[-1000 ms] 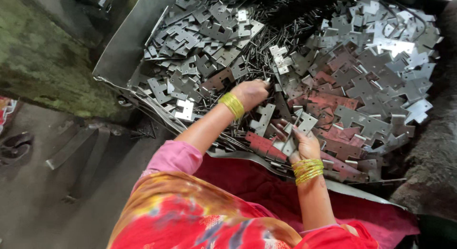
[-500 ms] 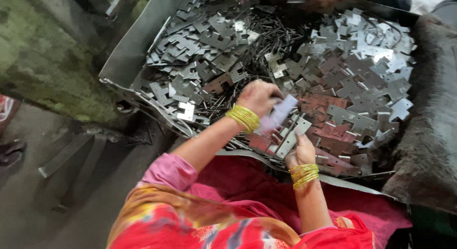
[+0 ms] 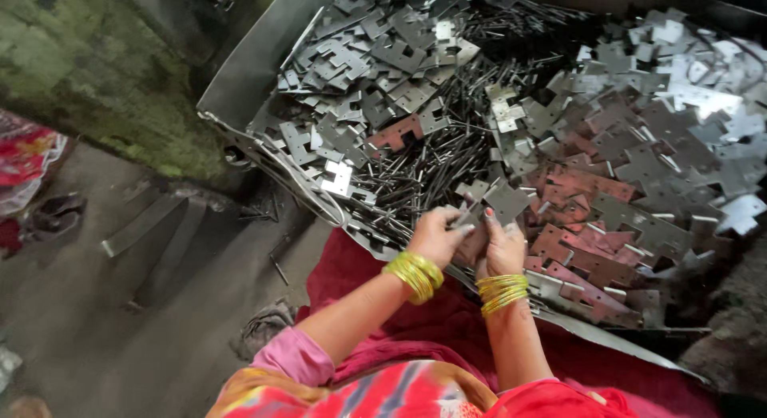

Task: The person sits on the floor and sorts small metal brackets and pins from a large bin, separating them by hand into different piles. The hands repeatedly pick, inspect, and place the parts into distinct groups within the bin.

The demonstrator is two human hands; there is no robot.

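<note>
Hinge plate (image 3: 508, 201) is gripped by left hand (image 3: 435, 236) and right hand (image 3: 502, 249), fingers closed, just above the tray's (image 3: 256, 63) near rim.

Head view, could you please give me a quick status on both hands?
Left hand and right hand together, pinching one metal plate. Tray heaped with plates and pins. Nothing blocking.

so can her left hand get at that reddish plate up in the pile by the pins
Probably yes: the reddish plate lies bare on top, with nothing over it. But the left hand is occupied, gripping a grey plate together with the right hand.
</note>
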